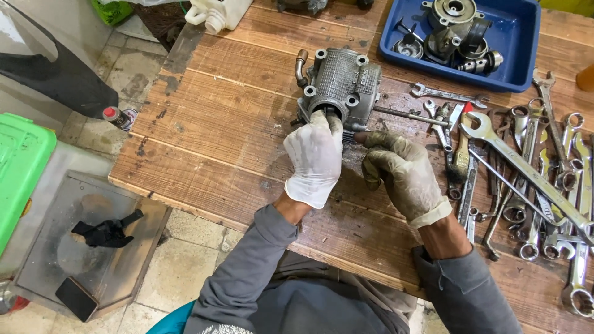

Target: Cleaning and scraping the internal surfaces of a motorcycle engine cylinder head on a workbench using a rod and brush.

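While both gloved hands work at the near face of a grey metal engine casting (342,85), it sits on the wooden workbench (235,136) toward the far middle, well back from the near edge. Left hand (314,158), white glove, fingers curled onto the casting's round opening at its lower left, touching it; grip looks closed on the rim, what's inside the bore is hidden. Right hand (396,173), dirty glove, closed around a small ribbed part (348,137) just beside the casting's lower right corner; can't tell exactly what the part is. Thin metal rod (411,115) sticks out to the right from the casting. Right side is crowded: spread of wrenches (532,179) covers the bench up to the right edge, touching and overlapping. Blue tray (526,37) with metal parts sits behind, far right. White plastic jug (216,12) at the far left edge. Open bare wood lies left of the casting, out to the bench's left edge, and along the near edge between the forearms. Green bin (21,167) stands on the floor off to the left.
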